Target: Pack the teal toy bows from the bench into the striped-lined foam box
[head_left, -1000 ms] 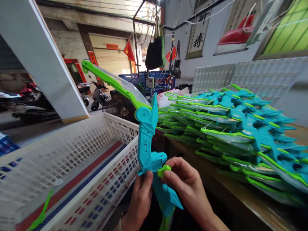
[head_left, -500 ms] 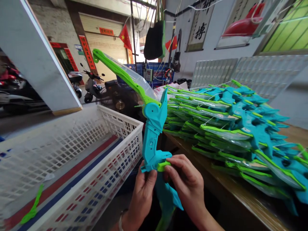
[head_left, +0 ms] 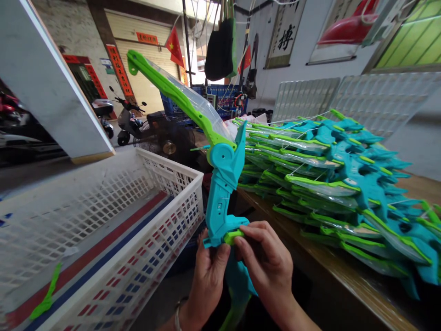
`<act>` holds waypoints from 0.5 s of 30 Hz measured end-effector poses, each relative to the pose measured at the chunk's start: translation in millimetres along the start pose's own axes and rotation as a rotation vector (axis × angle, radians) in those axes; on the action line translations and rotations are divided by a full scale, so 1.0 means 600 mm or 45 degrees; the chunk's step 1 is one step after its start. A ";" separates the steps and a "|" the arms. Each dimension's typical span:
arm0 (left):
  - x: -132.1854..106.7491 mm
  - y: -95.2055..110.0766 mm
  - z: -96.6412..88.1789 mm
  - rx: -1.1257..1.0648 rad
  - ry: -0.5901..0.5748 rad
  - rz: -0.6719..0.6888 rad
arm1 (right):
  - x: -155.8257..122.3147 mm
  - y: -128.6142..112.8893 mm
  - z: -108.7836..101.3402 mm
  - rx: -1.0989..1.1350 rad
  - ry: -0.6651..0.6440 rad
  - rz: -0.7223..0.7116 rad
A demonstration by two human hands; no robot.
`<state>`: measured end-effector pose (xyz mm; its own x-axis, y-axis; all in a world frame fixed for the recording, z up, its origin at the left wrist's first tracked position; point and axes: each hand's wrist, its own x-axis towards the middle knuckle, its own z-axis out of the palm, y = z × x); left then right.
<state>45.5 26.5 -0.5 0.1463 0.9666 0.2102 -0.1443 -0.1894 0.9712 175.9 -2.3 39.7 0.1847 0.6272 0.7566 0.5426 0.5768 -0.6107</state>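
Green piece [head_left: 233, 237] in right hand [head_left: 272, 258] pinch, turquoise bow [head_left: 217, 212] in left hand [head_left: 211, 278] grip, between crate rim [head_left: 197, 177] and table edge [head_left: 347, 276]

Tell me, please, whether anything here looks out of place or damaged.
Perhaps one thing: a green part lies loose and slanted in the white crate, apart from the stacked green-and-blue pieces. Nothing looks spilled or plainly broken.

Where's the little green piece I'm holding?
In the head view, low, just right of centre: the little green piece is pinched in your right hand, at the blue frame, your left hand at its lower left.
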 end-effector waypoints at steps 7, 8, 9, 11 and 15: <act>-0.009 0.008 0.003 0.020 0.082 0.055 | 0.009 -0.004 -0.014 -0.140 0.085 0.095; -0.011 0.007 0.003 0.008 0.057 0.050 | 0.012 -0.004 -0.018 -0.114 0.068 0.127; -0.012 0.006 0.003 -0.001 0.034 0.048 | 0.016 -0.004 -0.023 -0.049 0.015 0.185; -0.016 0.003 0.003 -0.002 0.032 0.061 | 0.023 -0.004 -0.030 0.208 -0.190 0.399; -0.020 0.002 0.005 -0.029 0.046 0.102 | 0.033 -0.004 -0.036 0.688 -0.472 0.791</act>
<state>46.3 14.1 -1.3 0.0984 0.9543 0.2823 -0.1766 -0.2624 0.9487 196.0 -2.8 61.3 -0.0105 0.9823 0.1870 -0.0434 0.1864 -0.9815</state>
